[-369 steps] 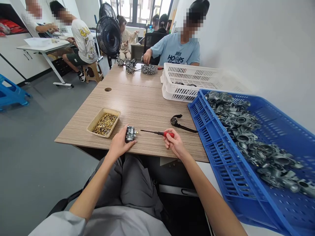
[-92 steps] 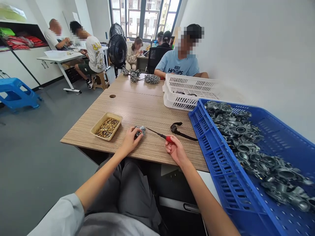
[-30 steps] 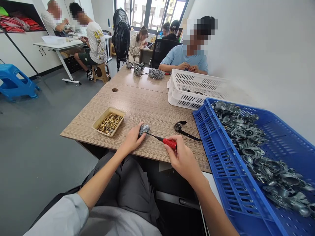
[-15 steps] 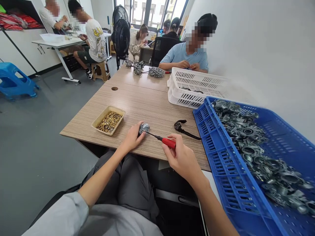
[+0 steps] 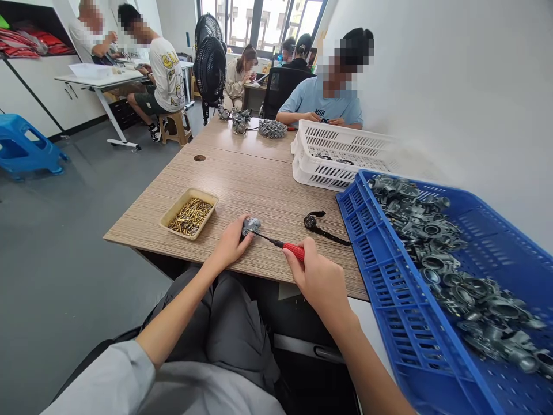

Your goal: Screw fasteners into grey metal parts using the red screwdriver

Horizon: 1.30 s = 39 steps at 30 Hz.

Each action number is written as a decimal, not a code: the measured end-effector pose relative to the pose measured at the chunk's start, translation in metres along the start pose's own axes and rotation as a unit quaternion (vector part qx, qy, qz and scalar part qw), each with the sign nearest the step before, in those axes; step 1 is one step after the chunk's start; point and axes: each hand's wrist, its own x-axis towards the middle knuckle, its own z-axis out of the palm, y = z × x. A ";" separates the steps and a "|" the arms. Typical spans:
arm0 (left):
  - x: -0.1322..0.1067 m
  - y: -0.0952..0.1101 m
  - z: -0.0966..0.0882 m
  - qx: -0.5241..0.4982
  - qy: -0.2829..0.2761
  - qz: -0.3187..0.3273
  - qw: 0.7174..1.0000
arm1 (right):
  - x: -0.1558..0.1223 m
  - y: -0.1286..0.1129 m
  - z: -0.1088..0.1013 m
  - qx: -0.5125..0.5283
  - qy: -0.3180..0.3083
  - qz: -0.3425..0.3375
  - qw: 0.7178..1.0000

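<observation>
Near the table's front edge, my left hand (image 5: 230,245) is closed around a small grey metal casting (image 5: 251,225), which looks like a carburetor body. My right hand (image 5: 317,271) grips the red handle of a screwdriver (image 5: 294,251). Its dark shaft points left, and the tip meets the casting beside my left thumb; the exact contact spot is too small to make out. Left of my left hand stands a cream tray (image 5: 162,221) full of small brass-coloured parts (image 5: 192,216).
A black wristwatch (image 5: 310,221) lies right of the casting. Beyond it are a blue crate (image 5: 375,276) of metal castings (image 5: 432,230) and a white crate (image 5: 319,173). More castings (image 5: 272,128) sit at the table's far end, where a person in light blue (image 5: 322,95) works.
My right hand has turned slightly on the screwdriver handle, its fingers more curled. The left hand keeps its hold on the casting. The whole view has shifted a little.
</observation>
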 end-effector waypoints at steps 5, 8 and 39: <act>0.000 0.000 -0.001 0.003 -0.001 0.002 1.000 | 0.000 0.000 -0.012 0.117 -0.063 -0.039 0.990; 0.000 0.001 -0.001 0.002 -0.001 0.002 1.000 | 0.001 0.002 -0.015 0.135 -0.077 -0.060 0.986; 0.000 -0.001 0.001 0.000 0.014 0.003 1.000 | 0.002 0.000 -0.010 0.111 -0.071 -0.019 0.991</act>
